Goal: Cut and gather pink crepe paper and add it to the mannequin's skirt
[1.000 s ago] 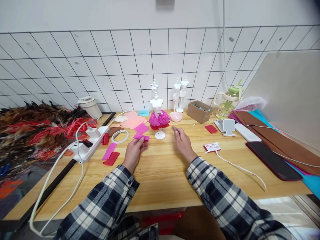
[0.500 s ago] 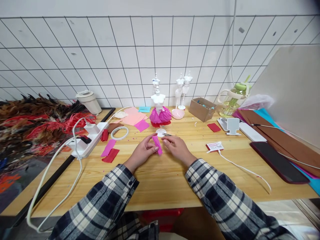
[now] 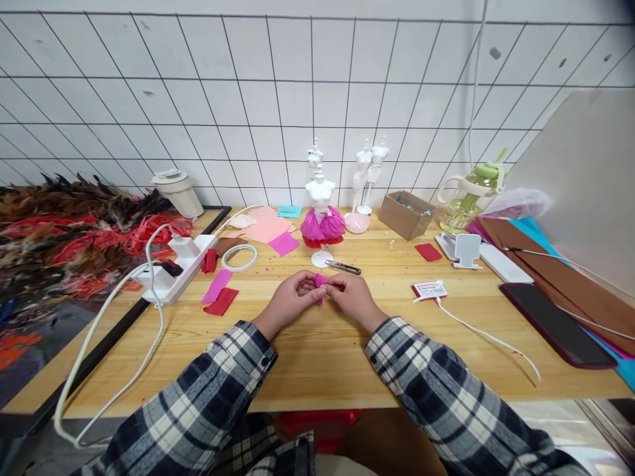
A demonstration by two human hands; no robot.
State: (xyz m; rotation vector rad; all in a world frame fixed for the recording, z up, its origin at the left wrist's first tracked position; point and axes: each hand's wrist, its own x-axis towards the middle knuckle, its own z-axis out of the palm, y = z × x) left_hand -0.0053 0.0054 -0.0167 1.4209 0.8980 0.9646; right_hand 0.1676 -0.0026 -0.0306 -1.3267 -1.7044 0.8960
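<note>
Head view, my only feed: left hand (image 3: 289, 297) and right hand (image 3: 354, 297) meet over the middle of the wooden tabletop (image 3: 317, 370), fingers of both closed on the magenta paper (image 3: 321, 280), pinched and bunched between thumbs and fingertips, a narrow end poking out below. Paper sits just in front of the round white base (image 3: 321, 260) of the dress form (image 3: 320, 192), which wears a magenta skirt (image 3: 322, 223) with red under it. Snips (image 3: 344, 267) lie by that base, just beyond the right hand's fingers, so I've little room forward. Toward me, a wide stretch of wood runs from the wrists to the front edge, both forearms crossing it. Left side: tape roll (image 3: 241, 268), magenta scrap (image 3: 217, 286) and red scrap (image 3: 221, 301), the scraps overlapping, then the power strip (image 3: 183, 274) along the black table edge (image 3: 106, 340); wood between them and my left wrist. Right side: more wood out to the white-labelled packet (image 3: 430, 289) and its cord (image 3: 489, 336), phone (image 3: 555, 324) farther out, near the right end. Cardboard box (image 3: 407, 221) stands toward the tiled wall (image 3: 288, 99), well apart from my hands.
</note>
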